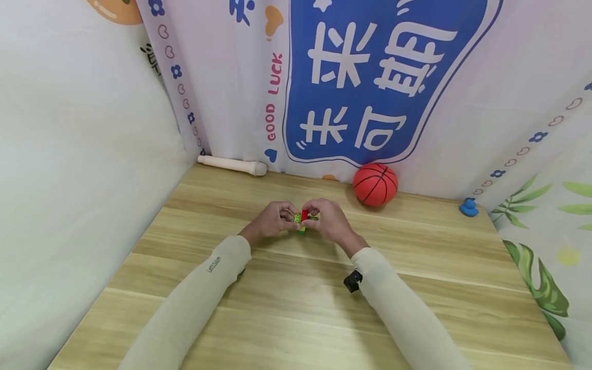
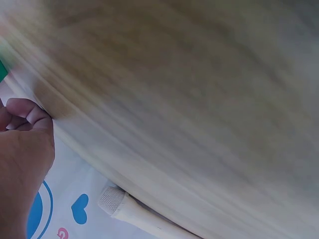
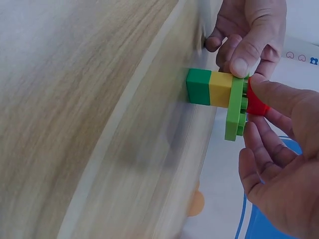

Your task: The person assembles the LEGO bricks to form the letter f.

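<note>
A small stack of toy building bricks is between both hands over the table. In the right wrist view, a dark green brick [image 3: 198,86] sits at one end, then a yellow brick [image 3: 220,89], then a long light green brick [image 3: 233,112] with its studs showing. My left hand [image 1: 276,218] pinches the light green brick near one end, thumb on its edge. With thumb and fingers, my right hand [image 1: 329,220] holds a red brick [image 3: 256,99] against the studded side, partly hidden by the thumb. The left wrist view catches only part of the left hand [image 2: 25,144].
The wooden table [image 1: 296,308] spreads around both arms. Along its back edge lie a white microphone [image 1: 233,164], a red toy basketball [image 1: 375,184] and, at the right corner, a blue toy duck [image 1: 469,207]. A printed cloth [image 1: 324,169] hangs behind.
</note>
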Demonstrator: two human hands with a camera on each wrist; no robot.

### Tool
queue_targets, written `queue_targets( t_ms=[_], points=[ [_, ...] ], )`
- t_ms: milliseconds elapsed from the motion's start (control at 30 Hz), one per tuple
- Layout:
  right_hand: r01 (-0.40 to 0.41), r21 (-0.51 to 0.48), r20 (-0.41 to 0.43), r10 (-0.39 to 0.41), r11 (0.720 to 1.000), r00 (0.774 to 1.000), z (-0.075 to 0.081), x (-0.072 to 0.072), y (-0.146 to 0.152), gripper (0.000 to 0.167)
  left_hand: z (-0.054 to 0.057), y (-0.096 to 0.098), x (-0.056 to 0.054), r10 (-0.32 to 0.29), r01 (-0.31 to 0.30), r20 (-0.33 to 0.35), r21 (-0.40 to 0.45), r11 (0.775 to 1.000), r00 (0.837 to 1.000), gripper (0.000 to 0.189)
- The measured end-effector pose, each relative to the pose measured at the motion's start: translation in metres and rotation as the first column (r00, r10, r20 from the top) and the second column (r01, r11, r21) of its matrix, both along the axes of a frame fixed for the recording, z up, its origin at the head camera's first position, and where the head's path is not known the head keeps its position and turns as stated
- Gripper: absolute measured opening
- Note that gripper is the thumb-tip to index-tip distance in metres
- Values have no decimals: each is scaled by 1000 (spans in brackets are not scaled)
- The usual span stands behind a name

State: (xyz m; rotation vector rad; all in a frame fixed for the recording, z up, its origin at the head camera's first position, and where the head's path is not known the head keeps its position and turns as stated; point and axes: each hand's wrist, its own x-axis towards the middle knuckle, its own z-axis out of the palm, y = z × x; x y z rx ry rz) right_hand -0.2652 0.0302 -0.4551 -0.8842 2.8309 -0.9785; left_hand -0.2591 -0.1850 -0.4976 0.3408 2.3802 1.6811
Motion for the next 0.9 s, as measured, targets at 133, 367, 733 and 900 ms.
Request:
queue_targets(
  t_ms=[133, 367, 733, 900],
  points=[
    [14, 0, -1, -14, 1000, 1000, 0, 0, -1, 30, 1, 1, 0, -3, 3, -6, 2, 1000, 1000, 29],
    [12, -5, 37, -12, 1000, 999, 1, 1, -3, 27, 1, 1, 0, 3, -3, 6, -4, 1000, 1000, 27],
    [51, -70, 118, -42, 996, 992, 0, 2, -4, 28, 0, 0, 1, -3, 3, -2, 5, 1000, 1000, 29],
    [68, -102, 120, -55, 992, 991, -1, 3, -4, 30, -1, 0, 0, -3, 3, -5, 6, 1000, 1000, 29]
  ],
)
